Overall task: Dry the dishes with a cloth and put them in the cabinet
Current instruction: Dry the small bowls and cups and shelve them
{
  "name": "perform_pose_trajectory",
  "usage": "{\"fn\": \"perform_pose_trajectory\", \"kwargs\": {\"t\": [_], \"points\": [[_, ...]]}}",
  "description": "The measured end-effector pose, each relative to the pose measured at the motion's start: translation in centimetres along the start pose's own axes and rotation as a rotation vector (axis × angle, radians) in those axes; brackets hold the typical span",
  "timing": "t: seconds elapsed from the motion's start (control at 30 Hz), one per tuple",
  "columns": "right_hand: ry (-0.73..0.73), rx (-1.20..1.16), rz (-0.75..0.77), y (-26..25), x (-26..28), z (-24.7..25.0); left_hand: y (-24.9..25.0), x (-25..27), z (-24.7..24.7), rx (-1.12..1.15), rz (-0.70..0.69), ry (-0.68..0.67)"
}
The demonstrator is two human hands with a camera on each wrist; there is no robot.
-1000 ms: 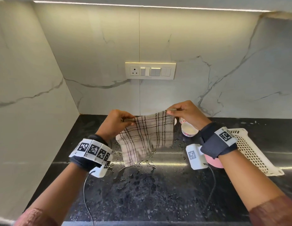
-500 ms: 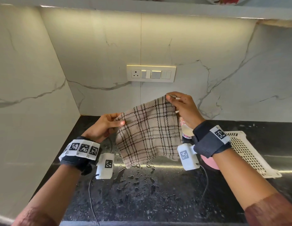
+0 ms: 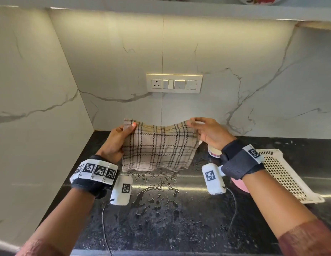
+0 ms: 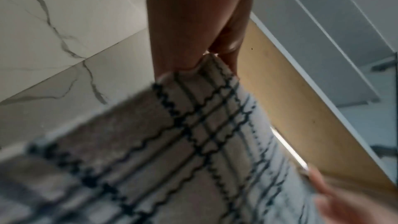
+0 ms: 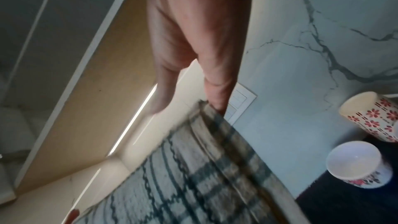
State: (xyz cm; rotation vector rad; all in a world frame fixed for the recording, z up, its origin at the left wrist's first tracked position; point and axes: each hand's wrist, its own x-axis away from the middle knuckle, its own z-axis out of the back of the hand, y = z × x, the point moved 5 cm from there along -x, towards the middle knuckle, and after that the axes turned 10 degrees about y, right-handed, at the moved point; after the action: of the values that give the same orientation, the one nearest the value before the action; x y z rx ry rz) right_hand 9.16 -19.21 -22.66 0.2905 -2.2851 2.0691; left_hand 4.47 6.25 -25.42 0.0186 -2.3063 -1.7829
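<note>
- Two hands hold the checked cloth (image 3: 157, 146) spread out above the wet black bench (image 3: 161, 218).
- Left hand (image 3: 114, 143) pinches the cloth's upper left corner, thumb in front, fingers (image 4: 224, 47) behind.
- Right hand (image 3: 210, 133) pinches the upper right edge between its fingers (image 5: 215, 89) and thumb.
- Two flowered cups (image 5: 357, 164) stand on the bench just right of the cloth.
- White perforated tray (image 3: 283, 174) lies further right, a pink dish (image 3: 240, 184) at its near edge.

Counter (image 3: 161, 218) front bare but wet; cups (image 5: 357, 164) and rack (image 3: 283, 174) crowd right, walls close left and back.
</note>
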Motion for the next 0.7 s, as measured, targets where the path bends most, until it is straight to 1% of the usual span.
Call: {"fn": "perform_pose_trajectory", "kwargs": {"t": [0.03, 0.07, 0.13, 0.17, 0.23, 0.27, 0.37, 0.4, 0.47, 0.57, 0.63, 0.7], "points": [[-0.043, 0.018, -0.046, 0.5, 0.0, 0.0, 0.3, -0.1, -0.1, -0.018, 0.013, -0.028], [-0.047, 0.044, -0.078, 0.9, -0.1, 0.3, 0.6, 0.0, -0.1, -0.043, 0.030, -0.077], [-0.009, 0.069, -0.119, 1.4, -0.5, 0.9, 0.8, 0.1, 0.3, -0.101, 0.078, -0.168], [0.019, 0.059, -0.148, 1.5, -0.7, 1.0, 0.8, 0.1, 0.6, -0.116, 0.100, -0.186], [0.071, 0.038, -0.200, 2.0, -0.9, 1.1, 0.4, -0.1, 0.9, -0.110, 0.120, -0.190], [0.096, 0.049, -0.202, 2.1, -1.0, 1.0, 0.2, -0.3, 1.0, -0.093, 0.129, -0.185], [0.188, 0.200, -0.181, 4.2, -2.7, 1.7, -0.2, -0.5, 0.7, -0.028, 0.160, -0.140], [0.198, 0.244, -0.183, 5.1, -3.6, 2.1, -0.3, -0.4, 0.5, -0.014, 0.172, -0.126], [0.141, 0.174, -0.247, 5.8, -3.6, 1.4, -0.3, -0.4, 0.2, 0.007, 0.174, -0.106], [0.060, 0.107, -0.387, 5.5, -1.4, -0.2, -0.2, -0.5, 0.2, 0.012, 0.150, -0.073], [0.034, 0.102, -0.473, 6.4, -1.1, -0.5, -0.1, -0.5, 0.0, 0.036, 0.146, -0.048], [-0.032, 0.148, -0.505, 7.3, -0.9, -1.0, -0.1, -0.3, -0.2, 0.066, 0.149, -0.028]]}}
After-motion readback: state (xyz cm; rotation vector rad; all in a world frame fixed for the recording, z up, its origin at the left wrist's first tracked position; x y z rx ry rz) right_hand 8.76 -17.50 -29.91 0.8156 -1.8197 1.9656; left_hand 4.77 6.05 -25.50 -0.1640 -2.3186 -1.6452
